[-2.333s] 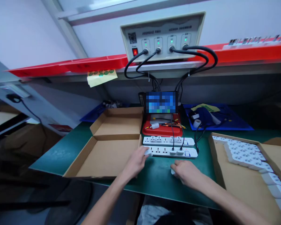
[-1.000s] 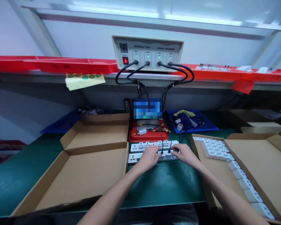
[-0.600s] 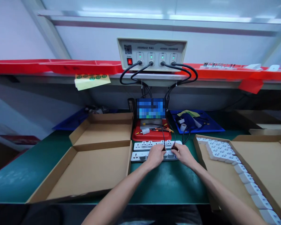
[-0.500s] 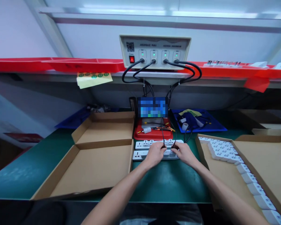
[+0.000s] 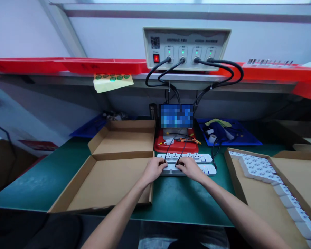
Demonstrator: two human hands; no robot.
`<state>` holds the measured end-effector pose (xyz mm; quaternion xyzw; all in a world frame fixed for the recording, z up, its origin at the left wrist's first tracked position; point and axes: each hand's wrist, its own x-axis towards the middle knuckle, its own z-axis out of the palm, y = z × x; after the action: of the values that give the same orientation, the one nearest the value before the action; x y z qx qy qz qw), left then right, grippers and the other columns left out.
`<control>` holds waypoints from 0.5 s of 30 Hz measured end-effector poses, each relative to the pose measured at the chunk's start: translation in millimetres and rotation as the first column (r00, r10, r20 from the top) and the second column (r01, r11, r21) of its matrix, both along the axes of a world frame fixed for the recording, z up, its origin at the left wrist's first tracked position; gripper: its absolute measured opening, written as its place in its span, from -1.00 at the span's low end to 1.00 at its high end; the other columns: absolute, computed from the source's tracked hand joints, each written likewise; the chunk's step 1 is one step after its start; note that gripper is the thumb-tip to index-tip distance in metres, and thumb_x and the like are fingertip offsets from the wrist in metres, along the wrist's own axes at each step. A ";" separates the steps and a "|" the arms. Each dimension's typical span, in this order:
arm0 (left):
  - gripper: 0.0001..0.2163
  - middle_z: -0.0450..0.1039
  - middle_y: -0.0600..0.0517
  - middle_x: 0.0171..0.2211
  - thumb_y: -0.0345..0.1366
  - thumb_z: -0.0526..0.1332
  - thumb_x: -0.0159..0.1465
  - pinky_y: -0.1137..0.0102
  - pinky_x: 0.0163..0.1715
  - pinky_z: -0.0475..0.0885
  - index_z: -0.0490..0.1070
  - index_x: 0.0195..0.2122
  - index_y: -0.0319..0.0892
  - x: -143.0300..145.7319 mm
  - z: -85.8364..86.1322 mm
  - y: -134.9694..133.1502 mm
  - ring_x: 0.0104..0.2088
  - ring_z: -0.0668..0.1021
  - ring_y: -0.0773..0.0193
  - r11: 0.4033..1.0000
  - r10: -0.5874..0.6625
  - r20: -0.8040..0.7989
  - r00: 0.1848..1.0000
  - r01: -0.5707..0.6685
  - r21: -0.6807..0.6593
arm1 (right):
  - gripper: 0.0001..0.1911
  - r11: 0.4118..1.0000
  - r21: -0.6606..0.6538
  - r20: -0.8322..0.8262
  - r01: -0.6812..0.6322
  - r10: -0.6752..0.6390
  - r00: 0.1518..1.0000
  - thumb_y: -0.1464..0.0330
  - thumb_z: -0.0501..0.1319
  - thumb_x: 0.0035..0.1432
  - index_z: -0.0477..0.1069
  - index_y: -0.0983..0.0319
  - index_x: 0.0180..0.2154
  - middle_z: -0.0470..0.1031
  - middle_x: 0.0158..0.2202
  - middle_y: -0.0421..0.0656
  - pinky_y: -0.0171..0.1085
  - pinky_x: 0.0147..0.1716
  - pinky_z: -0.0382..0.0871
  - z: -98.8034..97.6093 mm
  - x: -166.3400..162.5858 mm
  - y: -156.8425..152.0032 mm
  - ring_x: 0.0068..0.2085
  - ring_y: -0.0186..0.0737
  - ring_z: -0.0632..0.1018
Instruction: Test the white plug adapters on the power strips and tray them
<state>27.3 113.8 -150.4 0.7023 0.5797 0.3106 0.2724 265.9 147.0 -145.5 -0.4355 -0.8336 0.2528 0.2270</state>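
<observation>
Left hand (image 5: 155,169), fingertips closed together, pinches one thin black cable (image 5: 167,151) at the front power strip (image 5: 210,169) on the tabletop (image 5: 197,204); right hand (image 5: 188,167), likewise closed, pinches a second cable (image 5: 181,153) there. Farther right, white blocks (image 5: 260,168) sit in a cardboard box (image 5: 271,204).

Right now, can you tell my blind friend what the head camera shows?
A person's left hand and right hand each pinch a black cable at the nearer of two power strips on a green table. An open cardboard box lies at left; a second box at right holds white blocks. Above, a machine shows four green lights.
</observation>
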 end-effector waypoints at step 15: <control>-0.84 0.57 -0.02 -0.33 -0.39 0.25 0.38 0.33 -0.20 0.30 0.51 -0.38 -0.17 2.1 -12.6 -1.7 -0.26 0.54 0.18 0.989 -0.024 -0.118 0.993 0.040 0.140 | -0.94 0.979 0.202 0.230 -0.033 -0.015 0.973 0.46 0.28 0.43 0.54 0.26 -0.17 0.63 -0.13 -0.03 -0.21 -0.06 0.37 -17.3 -10.3 -8.5 -0.09 -0.07 0.58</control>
<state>29.4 112.0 -163.1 0.7461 0.5596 0.3052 0.1925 255.6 138.4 -162.8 -0.4325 -0.8778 0.1143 0.1711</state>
